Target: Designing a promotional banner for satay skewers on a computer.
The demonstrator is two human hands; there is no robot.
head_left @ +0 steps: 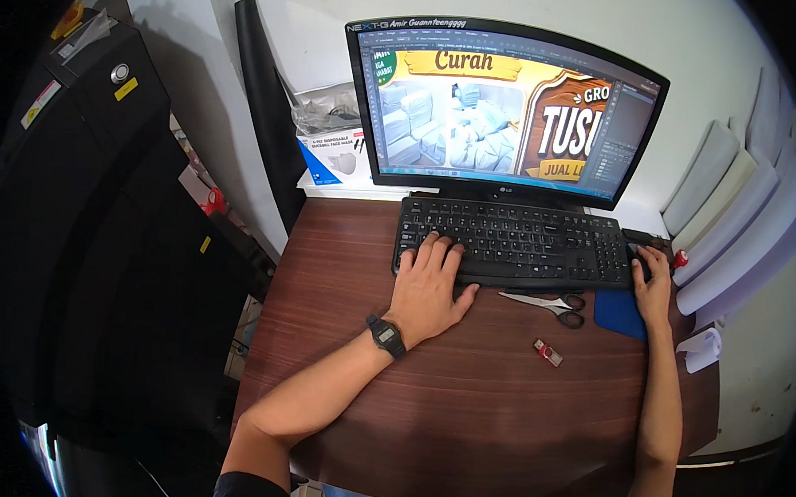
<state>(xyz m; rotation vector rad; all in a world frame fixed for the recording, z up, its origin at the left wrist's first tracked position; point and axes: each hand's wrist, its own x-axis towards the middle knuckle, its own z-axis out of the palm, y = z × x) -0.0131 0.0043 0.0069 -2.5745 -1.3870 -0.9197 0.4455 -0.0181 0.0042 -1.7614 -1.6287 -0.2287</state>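
Note:
My left hand (429, 290) rests at the lower left of a black keyboard (523, 241), fingers spread over the keys and thumb near its front edge. A black digital watch (386, 336) is on that wrist. At the right, my right hand (651, 282) is curved over a dark computer mouse (634, 251), mostly covered by the fingers, beside a blue mouse pad (620, 313). Behind the keyboard stands a black monitor (510, 120) with a banner design in an editing program on its screen.
Scissors (555, 304) with black handles and a red USB stick (548, 353) lie on the brown wooden desk (498, 404). A face mask box (335, 157) stands left of the monitor. Paper rolls (728, 218) lean at the right. A large black machine (79, 235) fills the left side.

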